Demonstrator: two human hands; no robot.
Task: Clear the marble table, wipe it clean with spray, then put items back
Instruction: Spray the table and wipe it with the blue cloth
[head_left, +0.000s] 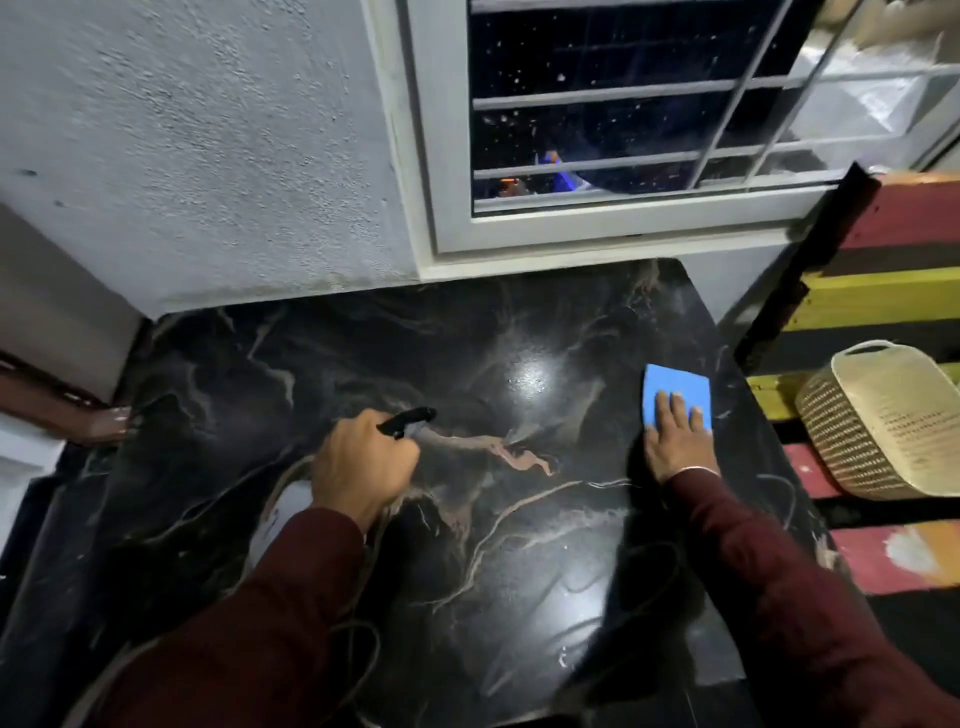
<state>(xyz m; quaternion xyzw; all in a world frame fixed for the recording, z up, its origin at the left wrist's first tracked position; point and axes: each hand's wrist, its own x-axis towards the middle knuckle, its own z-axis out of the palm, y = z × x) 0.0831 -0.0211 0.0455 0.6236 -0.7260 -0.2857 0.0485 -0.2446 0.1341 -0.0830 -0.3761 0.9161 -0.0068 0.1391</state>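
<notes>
The black marble table (363, 364) with pale veins fills the middle of the view, and a wet shine shows near its far right. My left hand (363, 467) grips a spray bottle; its black nozzle (410, 418) points toward the table's middle, and the white body (283, 512) is mostly hidden under my hand and sleeve. My right hand (678, 441) rests flat with straight fingers on a blue cloth (675, 387) lying near the table's right edge.
A cream woven basket (878, 421) lies tilted on a striped red, yellow and black surface (883, 291) to the right of the table. A grey wall (208, 156) and a barred window (623, 130) stand right behind the table. A brown ledge (62, 410) sits at the left.
</notes>
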